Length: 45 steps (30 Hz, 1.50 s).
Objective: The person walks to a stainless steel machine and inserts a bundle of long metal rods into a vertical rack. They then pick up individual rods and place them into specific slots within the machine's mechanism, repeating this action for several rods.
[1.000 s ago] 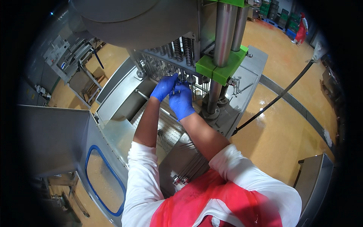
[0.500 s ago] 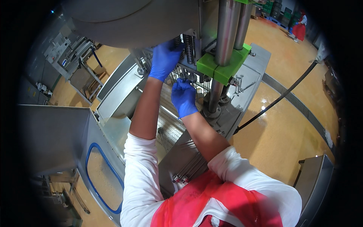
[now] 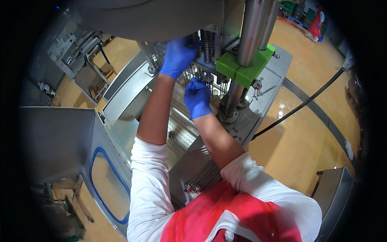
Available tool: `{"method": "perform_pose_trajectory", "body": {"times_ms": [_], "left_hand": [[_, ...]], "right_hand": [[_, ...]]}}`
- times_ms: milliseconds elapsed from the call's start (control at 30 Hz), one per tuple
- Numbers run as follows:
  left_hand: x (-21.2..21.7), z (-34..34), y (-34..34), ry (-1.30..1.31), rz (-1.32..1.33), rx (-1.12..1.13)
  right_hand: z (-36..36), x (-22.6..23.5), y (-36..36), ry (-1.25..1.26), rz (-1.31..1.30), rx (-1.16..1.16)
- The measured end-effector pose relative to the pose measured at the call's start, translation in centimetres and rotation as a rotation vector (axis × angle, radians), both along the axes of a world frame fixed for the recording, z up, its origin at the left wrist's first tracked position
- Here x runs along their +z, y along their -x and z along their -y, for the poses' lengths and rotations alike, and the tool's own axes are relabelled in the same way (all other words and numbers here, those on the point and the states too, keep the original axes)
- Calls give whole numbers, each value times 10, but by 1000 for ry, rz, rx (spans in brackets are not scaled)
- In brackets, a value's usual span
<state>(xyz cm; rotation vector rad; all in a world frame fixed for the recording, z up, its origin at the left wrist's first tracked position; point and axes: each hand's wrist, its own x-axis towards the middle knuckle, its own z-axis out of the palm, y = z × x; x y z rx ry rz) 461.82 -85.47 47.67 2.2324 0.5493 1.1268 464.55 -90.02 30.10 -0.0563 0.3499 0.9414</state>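
Both hands wear blue gloves and reach into a steel machine. My left hand (image 3: 178,59) is raised to the row of upright coil springs (image 3: 207,46), its fingers curled round the leftmost one, partly hidden there. Lower and a little to the right, my right hand (image 3: 197,99) has its fingers bunched upward, pinched just beneath a round metal fitting (image 3: 208,78) under the spring plate. What sits between those fingertips is hidden. Thin needles hang down from such fittings. Below lies a perforated metal bed (image 3: 177,125) with a loose cluster of needles (image 3: 174,139) on it.
Right of my hands, a green clamp block (image 3: 244,66) grips thick steel columns (image 3: 253,32). Small metal parts (image 3: 258,89) lie on the ledge beyond. A black hose (image 3: 300,105) crosses at right. An open door with a blue-edged window (image 3: 93,177) stands left. A person in red (image 3: 315,27) is far right.
The view has shifted slightly, so the machine appears a bit farther right. Both hands keep nearly the same places at the springs and fitting. The distant person has changed posture.
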Motion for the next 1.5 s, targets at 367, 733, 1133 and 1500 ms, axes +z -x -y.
{"method": "perform_pose_trajectory", "body": {"times_ms": [367, 733, 1133, 1500], "left_hand": [[-6, -1, -6, 7, 85, -49], [-12, -9, -9, -29, 138, -95], [-19, -13, 0, 132, 94, -19], [-13, -10, -10, 200, 62, -86]], "right_hand": [[-8, -8, -15, -48, 174, 52], [-14, -11, -25, -65, 67, 92], [249, 49, -71, 594, 2612, 248], [256, 7, -197, 599, 3306, 344]]}}
